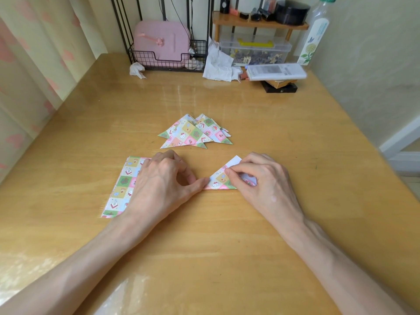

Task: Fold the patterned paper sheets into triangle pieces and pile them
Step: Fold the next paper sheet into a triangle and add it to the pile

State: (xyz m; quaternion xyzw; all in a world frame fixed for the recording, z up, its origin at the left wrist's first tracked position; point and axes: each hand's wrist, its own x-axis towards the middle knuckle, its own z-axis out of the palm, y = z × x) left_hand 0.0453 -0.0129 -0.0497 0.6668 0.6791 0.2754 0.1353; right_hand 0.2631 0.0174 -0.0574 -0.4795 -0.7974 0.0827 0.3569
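Nearest on the surface (pixel 204 251), the right hand (pixel 261 183) pinches a half-folded patterned sheet (pixel 218 178) while the left hand (pixel 163 185), fingers curled, presses its thumb on the sheet's left corner. Under the left hand lies a stack of flat sheets (pixel 122 185). Just beyond sits the pile of triangle pieces (pixel 193 133). Farthest back, a wire basket (pixel 145 62) holds a pink case (pixel 159 39), and a clear lidded box (pixel 285 48) holds small dark and yellow bits.
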